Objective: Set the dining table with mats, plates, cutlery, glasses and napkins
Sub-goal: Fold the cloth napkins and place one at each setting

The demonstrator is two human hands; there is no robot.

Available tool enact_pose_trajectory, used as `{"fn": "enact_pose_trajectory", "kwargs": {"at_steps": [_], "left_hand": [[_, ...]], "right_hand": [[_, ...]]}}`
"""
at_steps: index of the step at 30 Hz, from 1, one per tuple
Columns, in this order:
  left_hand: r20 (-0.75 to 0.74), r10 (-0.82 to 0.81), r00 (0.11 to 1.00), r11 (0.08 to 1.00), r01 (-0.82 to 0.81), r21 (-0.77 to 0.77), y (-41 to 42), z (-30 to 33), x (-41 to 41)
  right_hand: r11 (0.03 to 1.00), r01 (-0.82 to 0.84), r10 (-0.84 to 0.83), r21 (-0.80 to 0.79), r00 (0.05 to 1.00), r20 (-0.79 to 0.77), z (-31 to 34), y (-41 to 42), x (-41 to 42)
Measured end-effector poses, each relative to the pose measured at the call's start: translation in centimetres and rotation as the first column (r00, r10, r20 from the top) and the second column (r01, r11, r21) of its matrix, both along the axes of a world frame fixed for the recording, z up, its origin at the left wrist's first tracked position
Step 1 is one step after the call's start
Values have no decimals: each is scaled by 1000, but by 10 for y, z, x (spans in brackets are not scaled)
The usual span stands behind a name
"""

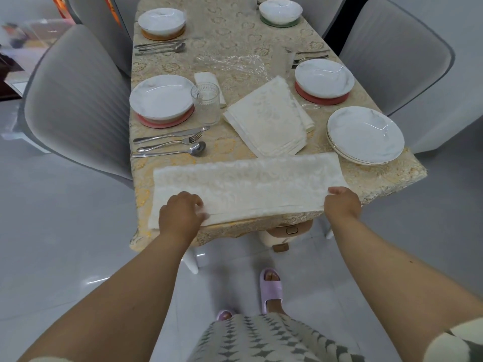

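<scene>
A long cream napkin [245, 186] lies folded across the near end of the table. My left hand [181, 212] grips its near left edge, and my right hand [342, 202] pinches its near right end. Behind it sits a stack of folded napkins [269, 118]. On the left, a white plate [162, 96] rests on a red mat [167, 121], with a glass [206, 103], a rolled napkin [207, 79] and cutlery [170, 145] beside it. Stacked plates [366, 134] stand at the near right.
Three more plates on mats are set: far left [162, 20], far right [281, 9] and mid right [324, 78]. Clear plastic wrap [230, 62] lies mid-table. Grey chairs [75, 95] flank both sides. A small appliance [285, 232] sits under the table.
</scene>
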State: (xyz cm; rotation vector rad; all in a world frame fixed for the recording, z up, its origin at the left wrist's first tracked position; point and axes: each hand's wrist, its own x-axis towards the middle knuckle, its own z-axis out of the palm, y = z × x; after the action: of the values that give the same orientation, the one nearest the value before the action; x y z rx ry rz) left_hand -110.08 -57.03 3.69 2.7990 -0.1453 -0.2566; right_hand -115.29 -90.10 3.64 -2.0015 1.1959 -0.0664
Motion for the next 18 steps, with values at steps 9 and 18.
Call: {"fn": "enact_pose_trajectory", "kwargs": {"at_steps": [9,18], "left_hand": [[193,-286,939,952,255,171,18,-15,1],[155,-429,890,902,412,133,25,-4,-3]], "right_hand": [[997,80,-80,15,996,47,-8,-4,-7],[995,95,-95,-6,995,-4,-6,-8,-9]]}}
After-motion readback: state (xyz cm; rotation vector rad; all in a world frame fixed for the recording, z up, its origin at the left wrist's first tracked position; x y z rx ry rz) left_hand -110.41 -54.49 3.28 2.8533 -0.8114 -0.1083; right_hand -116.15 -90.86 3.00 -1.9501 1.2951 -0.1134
